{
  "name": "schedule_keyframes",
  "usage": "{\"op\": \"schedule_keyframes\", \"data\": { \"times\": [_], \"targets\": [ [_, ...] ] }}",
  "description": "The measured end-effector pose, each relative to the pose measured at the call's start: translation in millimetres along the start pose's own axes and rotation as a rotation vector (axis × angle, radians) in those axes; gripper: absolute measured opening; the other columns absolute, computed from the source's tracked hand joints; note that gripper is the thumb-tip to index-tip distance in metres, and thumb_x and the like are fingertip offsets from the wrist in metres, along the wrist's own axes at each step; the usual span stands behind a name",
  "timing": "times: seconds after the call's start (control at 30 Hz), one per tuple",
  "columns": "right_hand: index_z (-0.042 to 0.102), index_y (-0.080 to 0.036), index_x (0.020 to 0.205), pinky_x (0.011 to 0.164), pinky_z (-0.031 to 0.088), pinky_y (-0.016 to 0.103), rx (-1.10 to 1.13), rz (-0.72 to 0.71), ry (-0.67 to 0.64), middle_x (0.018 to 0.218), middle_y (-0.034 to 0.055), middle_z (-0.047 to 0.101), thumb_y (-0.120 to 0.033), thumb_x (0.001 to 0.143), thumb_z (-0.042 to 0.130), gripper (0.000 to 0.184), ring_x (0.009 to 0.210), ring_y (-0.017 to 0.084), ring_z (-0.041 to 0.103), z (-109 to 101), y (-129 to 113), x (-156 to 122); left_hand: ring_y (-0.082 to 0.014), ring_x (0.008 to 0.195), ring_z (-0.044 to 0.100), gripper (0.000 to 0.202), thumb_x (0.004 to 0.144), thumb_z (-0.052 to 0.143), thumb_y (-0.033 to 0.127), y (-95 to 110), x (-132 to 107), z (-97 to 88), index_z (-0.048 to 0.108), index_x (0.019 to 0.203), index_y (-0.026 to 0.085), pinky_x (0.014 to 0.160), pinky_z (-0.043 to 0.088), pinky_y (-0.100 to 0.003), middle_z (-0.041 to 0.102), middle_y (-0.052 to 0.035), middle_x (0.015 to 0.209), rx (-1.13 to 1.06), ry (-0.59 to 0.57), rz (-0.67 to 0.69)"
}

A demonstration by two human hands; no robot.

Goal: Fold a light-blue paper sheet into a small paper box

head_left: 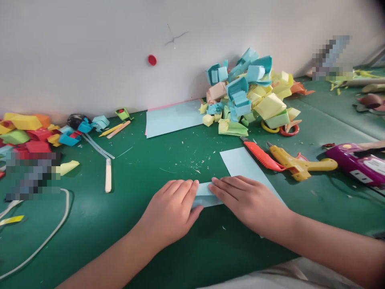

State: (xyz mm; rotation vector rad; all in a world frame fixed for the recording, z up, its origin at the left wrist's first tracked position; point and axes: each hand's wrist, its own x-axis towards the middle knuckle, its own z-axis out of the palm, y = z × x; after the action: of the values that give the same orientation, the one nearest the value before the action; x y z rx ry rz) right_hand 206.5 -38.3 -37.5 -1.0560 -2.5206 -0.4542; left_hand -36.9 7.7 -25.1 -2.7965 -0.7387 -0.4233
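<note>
A folded light blue paper strip (207, 196) lies on the green table between my two hands, with a crease running along it. My left hand (171, 206) grips its left end, fingers over the top and thumb at the near edge. On the right part of the strip, my right hand (252, 200) lies with fingers stretched out flat, its thumb hidden. Partly under my right hand is a light blue sheet (240, 160); whether it joins the strip I cannot tell. A red cutter knife (263, 154) rests across its right edge.
Beyond the cutter lie a yellow glue gun (300, 160) and a purple power strip (355, 162). Folded paper pieces (240, 92) are heaped by the wall, beside stacked blue sheets (174, 118). At left are more colourful pieces (30, 132), a pale stick (108, 176) and a white cable (64, 216).
</note>
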Motion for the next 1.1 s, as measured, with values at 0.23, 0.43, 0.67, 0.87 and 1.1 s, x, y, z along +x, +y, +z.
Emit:
{"op": "schedule_keyframes", "data": {
  "times": [0.23, 0.43, 0.67, 0.87, 1.1],
  "targets": [
    [0.072, -0.007, 0.116, 0.079, 0.063, 0.038, 0.051, -0.001, 0.046, 0.115, 0.0153, 0.076, -0.006, 0.098, 0.044, 0.034, 0.095, 0.025, 0.074, -4.4, 5.0, 1.3, -0.0300, 0.119, 0.067, 0.034, 0.101, 0.052, 0.023, 5.5, -5.7, -2.2, 0.063, 0.127, 0.005, 0.102, 0.058, -0.045, 0.068, -0.0188, 0.130, 0.000, 0.027, 0.058],
    [0.071, -0.006, 0.120, 0.082, 0.063, 0.043, 0.024, 0.001, 0.018, 0.122, 0.0189, 0.073, -0.009, 0.096, 0.050, 0.033, 0.102, 0.029, 0.072, -2.3, -10.1, -6.4, -0.0292, 0.117, 0.069, 0.029, 0.102, 0.049, 0.017, 9.4, -10.6, 5.3, 0.066, 0.122, 0.005, 0.101, 0.059, -0.043, 0.069, -0.0191, 0.128, 0.069, 0.071, 0.091],
    [0.069, -0.006, 0.124, 0.086, 0.063, 0.044, -0.038, 0.012, -0.028, 0.126, 0.0186, 0.071, -0.014, 0.094, 0.056, 0.034, 0.108, 0.031, 0.070, 6.5, -11.6, -5.7, -0.0299, 0.119, 0.067, 0.029, 0.103, 0.045, 0.015, 8.9, -8.8, 19.5, 0.065, 0.124, 0.006, 0.100, 0.059, -0.044, 0.069, -0.0185, 0.129, 0.124, 0.094, 0.040],
    [0.069, -0.004, 0.124, 0.086, 0.063, 0.042, -0.055, -0.038, -0.028, 0.125, 0.0192, 0.071, -0.008, 0.093, 0.053, 0.035, 0.108, 0.029, 0.070, 11.6, 4.1, 4.5, -0.0320, 0.140, 0.047, 0.047, 0.103, 0.041, 0.023, 11.1, -13.9, 18.8, 0.045, 0.148, 0.009, 0.110, 0.050, -0.049, 0.046, -0.0198, 0.153, 0.006, -0.090, -0.055],
    [0.068, -0.003, 0.124, 0.090, 0.061, 0.041, -0.077, -0.061, -0.030, 0.127, 0.0203, 0.070, -0.011, 0.095, 0.052, 0.034, 0.113, 0.029, 0.069, 18.5, 10.1, 3.6, -0.0331, 0.152, 0.027, 0.072, 0.102, 0.046, 0.045, 9.5, -16.9, 3.8, 0.020, 0.161, 0.015, 0.119, 0.036, -0.052, 0.025, -0.0147, 0.165, -0.130, -0.249, -0.065]
  ]
}}
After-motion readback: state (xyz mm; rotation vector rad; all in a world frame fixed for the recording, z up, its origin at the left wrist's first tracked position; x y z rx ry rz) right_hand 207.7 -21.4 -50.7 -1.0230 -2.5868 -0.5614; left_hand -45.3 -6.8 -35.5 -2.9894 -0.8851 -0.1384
